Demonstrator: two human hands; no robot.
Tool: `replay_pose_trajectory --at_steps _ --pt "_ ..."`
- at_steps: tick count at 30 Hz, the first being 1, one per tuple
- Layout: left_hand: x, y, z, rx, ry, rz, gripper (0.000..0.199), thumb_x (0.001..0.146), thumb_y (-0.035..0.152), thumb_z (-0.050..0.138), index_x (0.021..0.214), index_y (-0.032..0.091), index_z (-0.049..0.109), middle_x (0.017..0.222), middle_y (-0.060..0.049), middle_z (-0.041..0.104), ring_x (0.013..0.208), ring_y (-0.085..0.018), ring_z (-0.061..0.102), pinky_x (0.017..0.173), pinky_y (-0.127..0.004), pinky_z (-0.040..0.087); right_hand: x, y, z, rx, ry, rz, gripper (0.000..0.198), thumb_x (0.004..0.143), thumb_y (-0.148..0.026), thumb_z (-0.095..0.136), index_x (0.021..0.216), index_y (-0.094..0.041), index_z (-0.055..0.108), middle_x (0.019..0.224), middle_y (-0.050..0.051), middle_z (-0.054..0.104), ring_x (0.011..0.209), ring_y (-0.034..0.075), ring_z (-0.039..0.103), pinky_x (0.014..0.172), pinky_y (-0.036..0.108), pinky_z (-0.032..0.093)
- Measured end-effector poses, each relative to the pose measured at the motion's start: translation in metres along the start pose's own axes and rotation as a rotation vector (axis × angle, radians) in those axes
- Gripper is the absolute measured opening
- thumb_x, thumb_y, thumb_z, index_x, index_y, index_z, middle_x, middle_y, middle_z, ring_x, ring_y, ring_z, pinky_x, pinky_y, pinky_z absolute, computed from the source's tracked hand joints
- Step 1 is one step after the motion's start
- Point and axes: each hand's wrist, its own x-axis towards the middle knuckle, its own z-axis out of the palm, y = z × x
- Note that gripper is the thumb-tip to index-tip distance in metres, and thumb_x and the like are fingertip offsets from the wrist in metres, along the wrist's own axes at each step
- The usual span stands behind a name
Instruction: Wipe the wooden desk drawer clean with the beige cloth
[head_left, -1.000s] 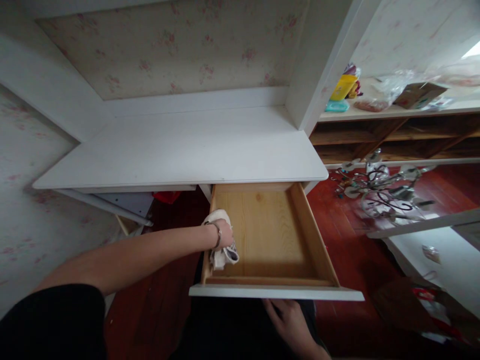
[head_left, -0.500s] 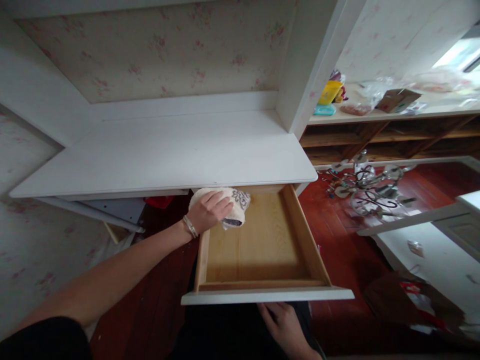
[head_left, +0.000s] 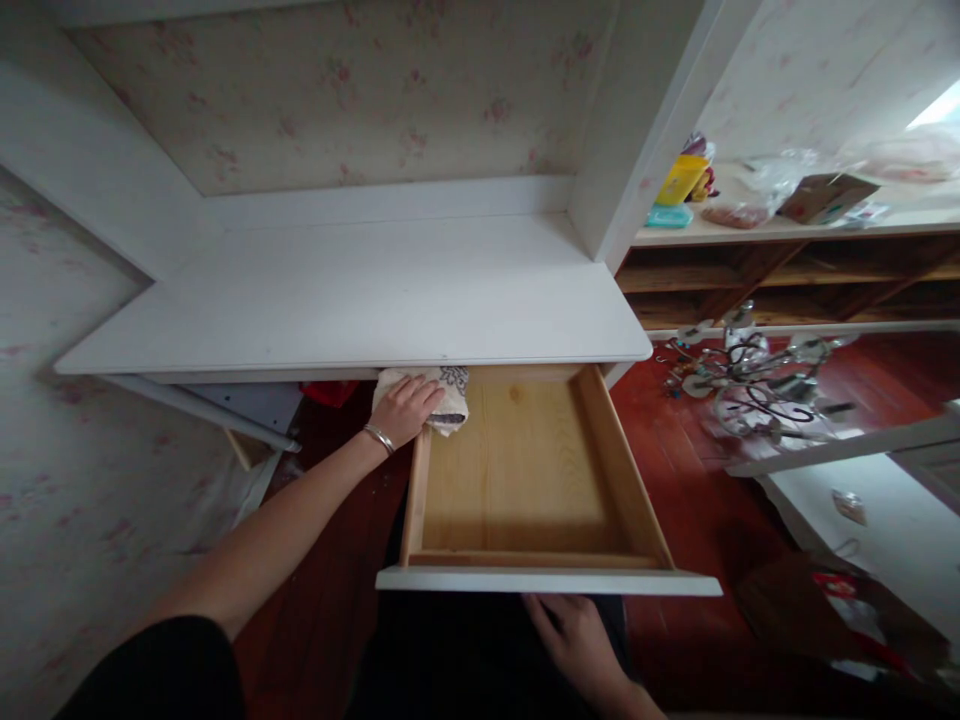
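Observation:
My left hand [head_left: 405, 410] presses down on a folded cream cloth [head_left: 452, 398] with a dark pattern, its fingers closed over it. The cloth lies across the left side wall of a pulled-out wooden drawer [head_left: 517, 480], at the back just under the desktop edge. Bare pale wood shows inside the drawer, and its front panel [head_left: 547, 581] is white. Below that panel, on the near side, is my right hand [head_left: 581, 640]. Its fingers bend in toward the panel; their tips, and whatever they grip, are hidden beneath the panel's edge.
The white desktop [head_left: 375, 290] overhangs the drawer. On the red floor at the right lies a chandelier [head_left: 757, 380], near a white cabinet [head_left: 870, 500]. A low shelf unit [head_left: 712, 270] behind it carries a yellow container [head_left: 682, 180], plastic bags and a cardboard box [head_left: 825, 198].
My left hand has slid the cloth back and left, from over the drawer's inside onto its left wall. The whole view has shifted slightly. My right hand stays below the drawer front.

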Motion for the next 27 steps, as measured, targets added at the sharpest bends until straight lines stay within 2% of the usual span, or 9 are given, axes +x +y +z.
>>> replay_pose_trajectory --at_steps 4,9,14,17,20,24,27 --pt "-0.011 0.008 -0.014 -0.123 -0.092 0.003 0.055 0.075 0.000 0.042 0.126 0.017 0.055 0.131 -0.007 0.057 0.124 -0.018 0.048 0.108 -0.036 0.037 0.000 -0.004 -0.002 -0.005 -0.019 0.036 0.043 0.097 -0.044 0.036 0.088 -0.023 0.072 0.086 0.005 0.074 0.084 0.021 0.068 0.080 0.028 0.047" --pt "-0.057 0.028 -0.057 -0.283 -0.349 -0.026 0.071 0.065 0.001 0.044 0.130 0.026 0.050 0.132 0.001 0.057 0.121 -0.015 0.052 0.101 -0.030 0.043 0.000 -0.001 0.001 -0.022 -0.010 0.045 0.044 0.097 -0.045 0.036 0.087 -0.022 0.073 0.083 0.005 0.073 0.081 0.021 0.068 0.079 0.028 0.047" --pt "-0.082 0.064 -0.103 -0.448 -0.585 0.082 0.064 0.065 0.005 0.046 0.123 0.031 0.054 0.117 0.002 0.066 0.102 -0.016 0.062 0.086 -0.028 0.049 0.001 -0.002 0.000 -0.034 0.002 0.021 0.044 0.097 -0.045 0.037 0.087 -0.022 0.073 0.085 0.004 0.074 0.084 0.022 0.068 0.081 0.030 0.048" --pt "-0.074 0.081 -0.120 -0.513 -0.719 0.129 0.051 0.065 0.009 0.050 0.111 0.030 0.058 0.102 0.002 0.070 0.090 -0.018 0.065 0.075 -0.026 0.049 0.002 -0.004 -0.002 -0.056 0.007 0.009 0.044 0.097 -0.045 0.036 0.087 -0.023 0.074 0.088 0.005 0.074 0.086 0.023 0.068 0.081 0.030 0.048" --pt "-0.053 0.090 -0.123 -0.560 -0.834 0.181 0.039 0.065 0.011 0.051 0.099 0.026 0.060 0.091 0.000 0.070 0.084 -0.020 0.066 0.068 -0.026 0.048 0.002 -0.006 -0.002 -0.062 0.003 0.023 0.046 0.097 -0.045 0.035 0.085 -0.023 0.073 0.086 0.005 0.074 0.083 0.022 0.068 0.079 0.029 0.048" --pt "-0.014 0.109 -0.109 -0.624 -0.913 0.288 0.025 0.070 0.018 0.053 0.092 0.025 0.061 0.090 -0.002 0.071 0.082 -0.020 0.067 0.065 -0.025 0.048 0.001 -0.008 0.000 -0.050 0.021 0.032 0.047 0.097 -0.045 0.034 0.084 -0.022 0.073 0.085 0.006 0.074 0.082 0.021 0.068 0.077 0.028 0.047" --pt "0.022 0.145 -0.094 -0.651 -0.921 0.377 0.025 0.072 0.023 0.053 0.095 0.026 0.061 0.094 0.000 0.071 0.086 -0.020 0.067 0.068 -0.026 0.049 0.001 -0.011 0.001 -0.054 0.053 0.029 0.048 0.098 -0.045 0.033 0.082 -0.021 0.072 0.084 0.007 0.073 0.082 0.021 0.067 0.078 0.029 0.047"
